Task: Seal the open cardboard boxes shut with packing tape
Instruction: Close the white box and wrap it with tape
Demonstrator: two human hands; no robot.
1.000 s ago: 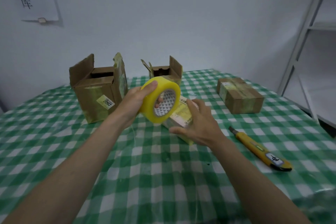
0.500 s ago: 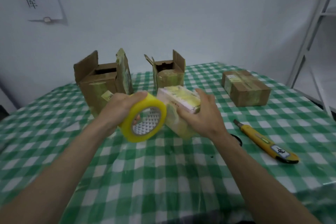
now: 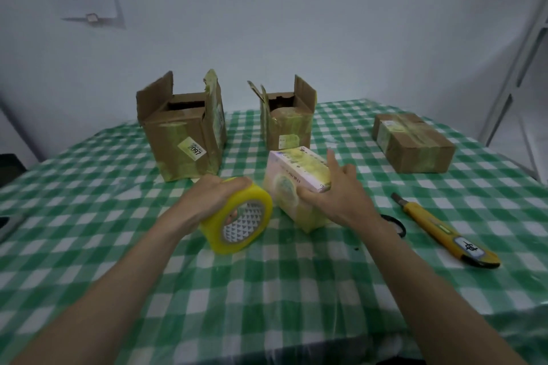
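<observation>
Table (image 3: 89, 216) under green check cloth carries two open cardboard boxes at back, a large one (image 3: 181, 139) and a smaller one (image 3: 286, 124), a taped box (image 3: 415, 145) at right, and a yellow knife (image 3: 444, 231) near the right forearm. Centre: small pale box (image 3: 296, 184), tilted, gripped by right hand (image 3: 341, 198); left hand (image 3: 207, 201) wraps the tape roll (image 3: 237, 224) just beside it. Judged step: wrapping this box; next calls for drawing tape across, then cutting.
</observation>
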